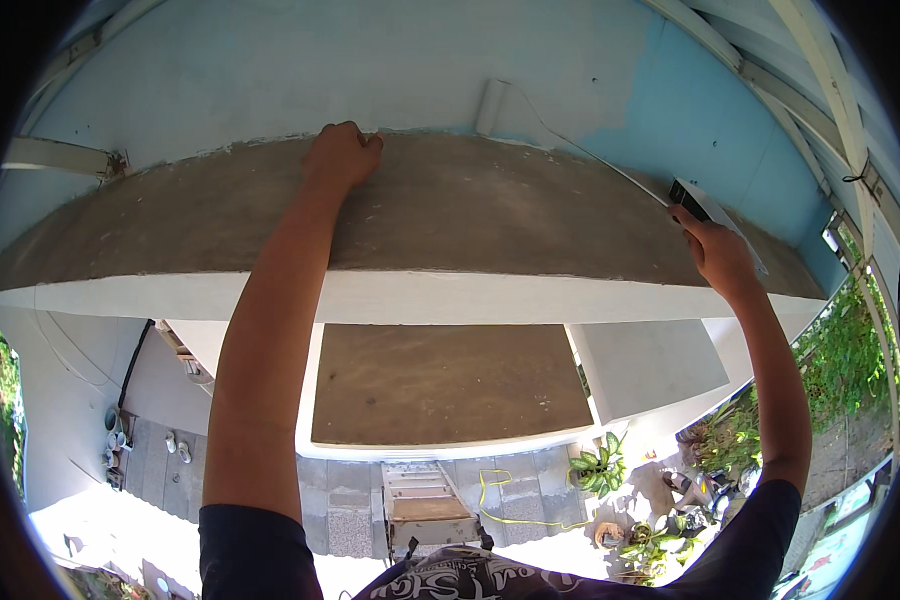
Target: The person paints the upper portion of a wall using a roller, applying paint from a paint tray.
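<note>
My right hand is closed round the handle of a paint roller. The roller's thin metal rod runs up and left to a white sleeve, which rests upright against the wall just above the ledge. That wall is pale whitish on the left and middle and brighter blue on the right. My left hand is curled shut at the back edge of the brown ledge, where it meets the wall. What its fingers hold, if anything, is hidden. Beside my right hand lies a white and black box-like object.
Below the ledge is a lower brown slab. Under me a ladder stands on grey paving. A yellow-green hose, potted plants and shoes are on the ground. Roof beams slope at the right.
</note>
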Available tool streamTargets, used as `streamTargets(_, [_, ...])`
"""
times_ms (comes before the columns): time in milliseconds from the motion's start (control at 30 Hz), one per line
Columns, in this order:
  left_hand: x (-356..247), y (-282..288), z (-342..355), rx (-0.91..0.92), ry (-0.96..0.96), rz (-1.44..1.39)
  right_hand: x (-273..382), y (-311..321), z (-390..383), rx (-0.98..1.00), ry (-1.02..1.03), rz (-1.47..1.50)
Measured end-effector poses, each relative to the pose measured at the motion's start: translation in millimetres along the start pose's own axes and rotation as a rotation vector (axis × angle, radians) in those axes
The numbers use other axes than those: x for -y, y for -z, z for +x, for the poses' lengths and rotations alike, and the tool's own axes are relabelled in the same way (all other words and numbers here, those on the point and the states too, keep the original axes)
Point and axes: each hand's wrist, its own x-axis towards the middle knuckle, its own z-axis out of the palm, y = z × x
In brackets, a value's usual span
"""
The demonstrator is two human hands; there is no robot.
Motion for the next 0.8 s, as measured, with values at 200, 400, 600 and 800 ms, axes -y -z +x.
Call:
streamTargets(200, [-5.8, -6.1, 1.4, -0.041, -0.029, -0.009, -29.1, 6.5, -26.2, -0.002, -0.043, -0.051])
streamTargets(400, [-3.1, -5.6, 3.8, -0.01, -0.019, -0.013, 39.7, 2.3, 9.9, -0.011, 0.007, -0.002])
streamTargets(600, [0.3, -2.6, -2.1, -0.085, -0.048, -0.051, 28.6, -7.8, 17.8, -0.07, 0.055, -0.001])
streamTargets(800, [-8.8, -2.7, -1.5, -0.032, -0.05, -0.004, -10.8, 7.3, -11.7, -0.027, 0.006, -0.078])
